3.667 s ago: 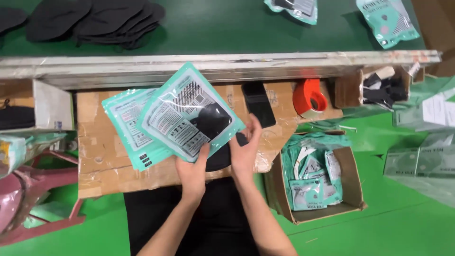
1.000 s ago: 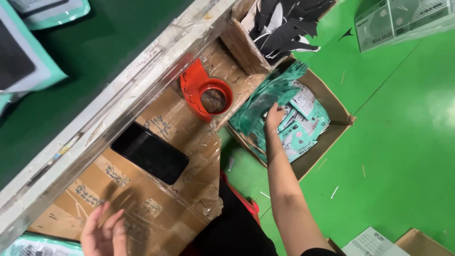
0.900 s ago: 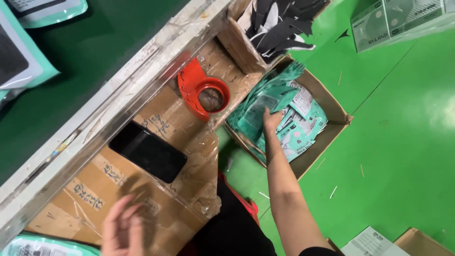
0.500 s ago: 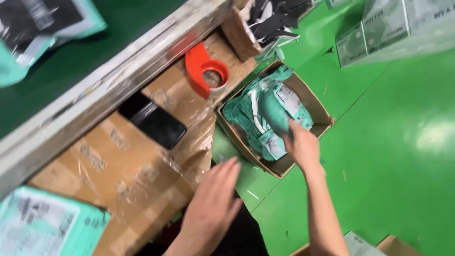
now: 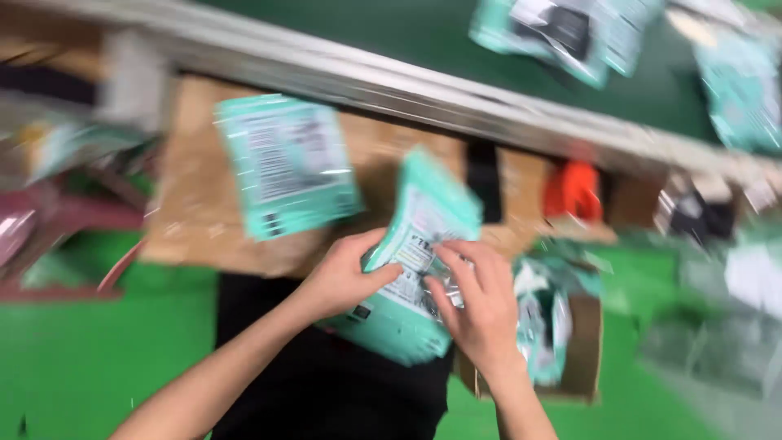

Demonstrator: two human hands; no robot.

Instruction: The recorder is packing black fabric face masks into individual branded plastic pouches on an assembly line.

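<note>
Both hands grip one flat teal plastic pouch with a pale printed panel point(image 5: 411, 269). Left hand point(image 5: 342, 277) closed on its left edge, thumb on top, fingers under. Right hand point(image 5: 481, 305) closed on its right side, fingertips point(image 5: 446, 254) pressed onto the clear crinkled part of the face. Pouch tilted, upper end pointing away from the body, lower corner over the dark clothing at the lap point(image 5: 326, 383). Frame heavily motion-blurred; fine detail not readable.

Just left of the grip and farther off: a second teal printed pouch point(image 5: 285, 167) lying flat on the brown cardboard work surface point(image 5: 195, 212), apart from the held one. Just right of the right hand: an open cardboard box point(image 5: 582, 358) holding more teal pouches point(image 5: 542, 326), standing on the green floor point(image 5: 73, 358). Beyond the grip, on the cardboard: a black flat object point(image 5: 485, 171), and to its right an orange-red object point(image 5: 574, 191), shape blurred. Farther still: a pale metal rail point(image 5: 391, 81), then a dark green table top point(image 5: 440, 37) with more teal pouches point(image 5: 570, 28) on it. Far left: pinkish frame point(image 5: 57, 220), indistinct.
</note>
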